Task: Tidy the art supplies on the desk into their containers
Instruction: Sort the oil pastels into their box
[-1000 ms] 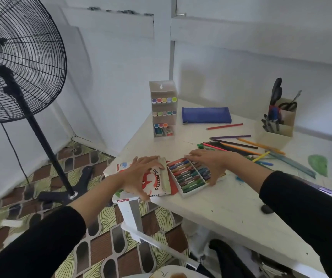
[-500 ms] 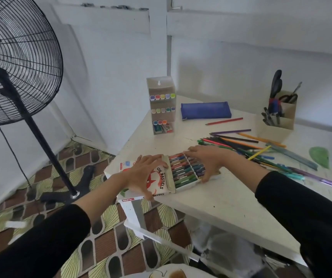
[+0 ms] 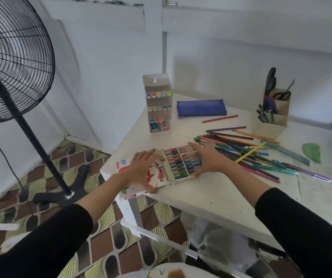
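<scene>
The pastel tray (image 3: 182,162) lies right of its sleeve (image 3: 159,174), pencils (image 3: 241,149) farther right, rack (image 3: 158,103) behind.

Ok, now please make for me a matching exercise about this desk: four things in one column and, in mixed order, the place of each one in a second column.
Things
1. pastel box
2. pastel tray
3. black scissors
4. blue pencil case

Places
A. upright in the cardboard holder
B. gripped by the left hand
C. flat on the desk, beside the marker rack
D. under the right hand, fingers spread

Pairs: 1-B, 2-D, 3-A, 4-C
</scene>
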`<state>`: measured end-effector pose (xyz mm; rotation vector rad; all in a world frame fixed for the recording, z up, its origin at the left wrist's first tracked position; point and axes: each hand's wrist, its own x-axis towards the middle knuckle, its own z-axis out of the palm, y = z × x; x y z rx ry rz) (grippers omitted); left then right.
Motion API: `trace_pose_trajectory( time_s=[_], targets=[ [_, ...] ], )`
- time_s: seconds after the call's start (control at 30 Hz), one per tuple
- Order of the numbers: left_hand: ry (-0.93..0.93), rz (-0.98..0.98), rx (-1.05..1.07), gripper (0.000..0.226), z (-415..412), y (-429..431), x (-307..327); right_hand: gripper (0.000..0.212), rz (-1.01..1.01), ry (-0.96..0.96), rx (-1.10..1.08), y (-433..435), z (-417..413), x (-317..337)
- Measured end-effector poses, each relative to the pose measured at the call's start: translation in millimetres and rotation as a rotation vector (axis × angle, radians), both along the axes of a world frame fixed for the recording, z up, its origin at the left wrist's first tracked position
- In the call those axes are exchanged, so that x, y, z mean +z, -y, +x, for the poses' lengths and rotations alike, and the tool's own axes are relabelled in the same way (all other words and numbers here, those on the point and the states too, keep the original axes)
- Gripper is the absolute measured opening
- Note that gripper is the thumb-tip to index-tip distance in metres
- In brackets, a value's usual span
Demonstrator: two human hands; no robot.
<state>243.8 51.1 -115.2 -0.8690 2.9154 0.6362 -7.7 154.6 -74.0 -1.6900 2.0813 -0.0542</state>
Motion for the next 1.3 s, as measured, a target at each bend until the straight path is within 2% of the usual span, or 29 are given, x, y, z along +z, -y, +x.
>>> trace_pose_trajectory(
  time_s=[0.1, 0.23, 0.33, 0.57, 0.67, 0.8, 1.0, 1.13, 1.23, 1.3],
  targets=[
    [-0.020, 0.006, 0.005, 0.103, -0.9, 2.5, -0.2, 0.106, -0.065, 0.054, -0.100, -5.8, 0.6, -3.9],
    [-0.041, 0.025, -0.015, 0.101, -3.9, 1.5, 2.5, 0.093, -0.105, 0.088, -0.082, -10.0, 9.8, -8.5],
    [-0.049, 0.008, -0.013, 0.102, -8.0, -1.8, 3.0, 0.096, -0.093, 0.087, -0.061, -7.1, 23.6, -11.3],
    [-0.120, -0.015, 0.027, 0.103, -9.4, -2.0, -1.2, 0.090, -0.093, 0.315, -0.064, 0.7, 40.9, -14.5],
    [-0.259, -0.056, 0.113, 0.101, -15.0, -8.6, 0.5, 0.094, -0.190, 0.618, -0.136, -2.2, 38.6, 4.4],
    [-0.544, -0.088, 0.238, 0.099, -39.8, -21.7, 13.8, 0.093, -0.344, 0.746, -0.144, 2.6, 32.6, 41.0],
    [-0.830, -0.126, 0.395, 0.112, -82.4, -35.3, 49.9, 0.068, -0.653, 0.499, -0.042, 8.1, 28.2, 88.2],
    [-0.900, -0.109, 0.596, 0.117, -105.0, -42.9, 55.7, 0.074, -0.654, 0.163, 0.061, 8.9, 32.2, 88.3],
    [-0.921, -0.027, 0.619, 0.105, -109.5, -48.7, 46.7, 0.060, -0.666, 0.158, -0.022, 10.6, 30.8, 74.6],
    [-0.953, -0.010, 0.625, 0.086, -106.7, -45.9, 43.4, 0.047, -0.692, 0.206, -0.071, 9.7, 29.5, 68.2]
  ],
)
